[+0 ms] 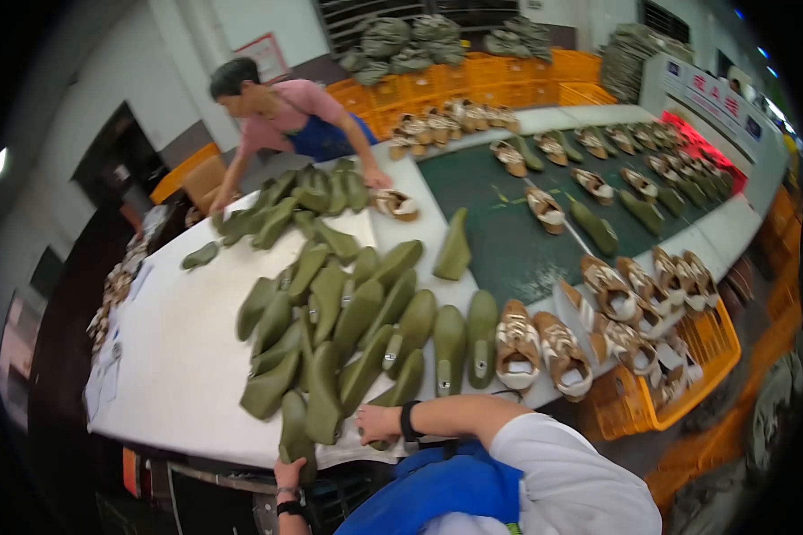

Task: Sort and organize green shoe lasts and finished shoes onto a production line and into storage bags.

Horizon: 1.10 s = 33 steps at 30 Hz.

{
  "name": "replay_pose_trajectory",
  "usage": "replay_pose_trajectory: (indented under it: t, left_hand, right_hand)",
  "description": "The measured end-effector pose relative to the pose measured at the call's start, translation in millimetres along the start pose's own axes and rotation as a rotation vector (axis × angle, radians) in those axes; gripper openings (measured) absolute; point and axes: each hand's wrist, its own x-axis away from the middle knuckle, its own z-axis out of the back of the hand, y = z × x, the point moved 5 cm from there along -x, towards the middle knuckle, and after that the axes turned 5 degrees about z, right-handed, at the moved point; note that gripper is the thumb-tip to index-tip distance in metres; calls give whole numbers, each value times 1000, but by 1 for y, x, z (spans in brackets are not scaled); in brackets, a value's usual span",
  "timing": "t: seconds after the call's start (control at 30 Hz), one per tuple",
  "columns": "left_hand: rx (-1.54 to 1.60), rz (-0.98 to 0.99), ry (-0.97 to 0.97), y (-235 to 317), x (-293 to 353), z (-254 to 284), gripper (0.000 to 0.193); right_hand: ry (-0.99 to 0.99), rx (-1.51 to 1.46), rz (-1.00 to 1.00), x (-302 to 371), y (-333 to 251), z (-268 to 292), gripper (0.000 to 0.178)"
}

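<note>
A white table [178, 357] carries a heap of olive-green shoe lasts [330, 330], with a dark conveyor belt [509, 241] of sandals beyond the heap. At the heap's near edge, the left hand [287, 471] has its fingers wrapped around one last [294, 432] overhanging the table, and the right hand [376, 421] rests curled against another. A careless tug could likely spill neighbouring lasts. Across the heap, a co-worker's hand [376, 178] reaches in.

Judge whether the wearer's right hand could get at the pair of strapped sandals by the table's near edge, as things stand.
Probably yes. The right hand rests on the table edge among green shoe lasts, and the sandals lie just beyond with nothing blocking them.
</note>
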Motion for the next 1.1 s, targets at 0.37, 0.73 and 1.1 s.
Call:
replay_pose_trajectory:
  t: [0.37, 0.73, 1.1]
  left_hand:
    - [1093, 300, -407, 63, 65, -23, 46]
    - [-333, -763, 79, 219, -17, -122, 74]
    - [-785, -531, 387, 92, -2, -107, 94]
  right_hand:
    - [982, -378, -703, 221, 43, 203, 50]
    - [597, -66, -583, 171, 44, 103, 42]
    - [785, -86, -1135, 284, -7, 73, 35]
